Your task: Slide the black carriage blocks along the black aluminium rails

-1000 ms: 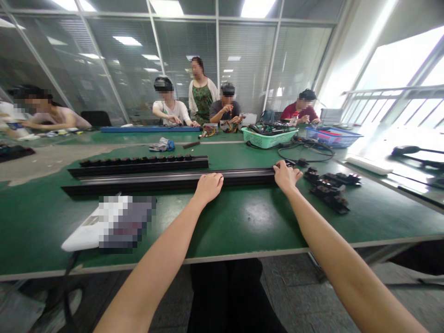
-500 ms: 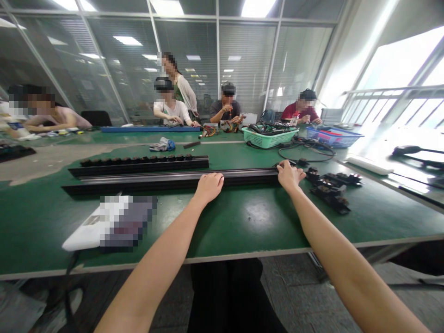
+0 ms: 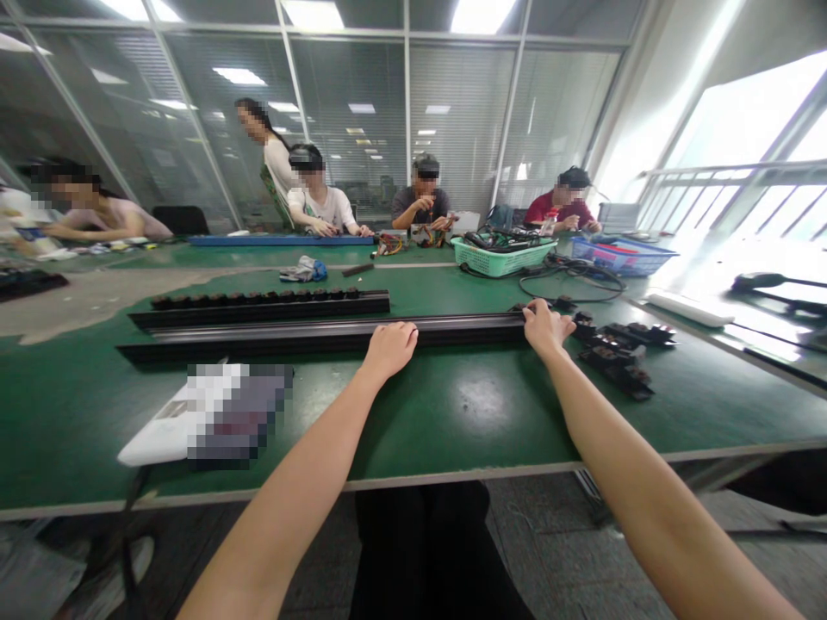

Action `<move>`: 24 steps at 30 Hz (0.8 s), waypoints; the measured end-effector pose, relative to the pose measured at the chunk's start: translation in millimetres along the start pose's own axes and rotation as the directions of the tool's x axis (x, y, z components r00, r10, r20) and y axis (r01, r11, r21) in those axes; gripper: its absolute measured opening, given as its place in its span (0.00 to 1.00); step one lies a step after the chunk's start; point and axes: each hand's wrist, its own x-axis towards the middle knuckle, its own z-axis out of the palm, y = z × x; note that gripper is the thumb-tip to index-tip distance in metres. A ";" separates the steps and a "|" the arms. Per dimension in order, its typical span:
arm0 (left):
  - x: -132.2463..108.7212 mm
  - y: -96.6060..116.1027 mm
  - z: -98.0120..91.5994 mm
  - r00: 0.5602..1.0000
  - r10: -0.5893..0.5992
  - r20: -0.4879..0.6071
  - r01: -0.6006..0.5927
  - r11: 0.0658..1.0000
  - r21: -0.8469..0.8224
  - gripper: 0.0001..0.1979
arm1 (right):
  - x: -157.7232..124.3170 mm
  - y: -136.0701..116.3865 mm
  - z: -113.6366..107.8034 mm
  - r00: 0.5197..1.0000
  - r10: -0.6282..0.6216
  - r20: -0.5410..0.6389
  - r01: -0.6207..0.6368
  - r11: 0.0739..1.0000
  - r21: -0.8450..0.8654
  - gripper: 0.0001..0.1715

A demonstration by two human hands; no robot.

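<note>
A long black slotted rail (image 3: 310, 332) lies crosswise on the green table. My left hand (image 3: 391, 346) is closed over its right half, with the fingers curled across the top. At the rail's right end, the fingers of my right hand (image 3: 548, 329) are bent together at a small dark part (image 3: 519, 308); the hand hides most of it. Just to the right lie several loose black modules (image 3: 613, 351). Behind the long rail sits a shorter black rail (image 3: 362, 301) with a row of small black pieces along its top.
A white-and-dark flat item (image 3: 220, 413), partly blurred, lies front left. Farther back are grey-blue gloves (image 3: 303, 269), a green basket (image 3: 500, 257) of cables and a blue basket (image 3: 620, 256). Black cable (image 3: 581, 280) loops nearby. Several people sit across the table; one stands.
My right hand has shifted slightly to the right at the rail's end. My left hand stays in place on the rail. The standing person across the table has moved left.
</note>
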 end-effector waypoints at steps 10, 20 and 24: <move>-0.5 0.3 -0.5 1.000 0.000 -0.001 0.000 1.000 0.002 0.17 | 4.4 4.4 -0.3 0.999 0.035 0.000 -0.035 0.999 0.002 0.23; -0.5 0.8 -2.0 1.000 -0.005 0.003 0.005 1.000 -0.015 0.17 | 10.4 10.5 0.8 0.998 0.057 -0.011 -0.057 0.998 0.026 0.22; -0.7 1.0 -2.2 1.000 -0.006 0.006 0.006 1.000 -0.016 0.17 | 13.0 13.4 1.7 0.998 0.064 -0.011 -0.064 0.997 0.036 0.22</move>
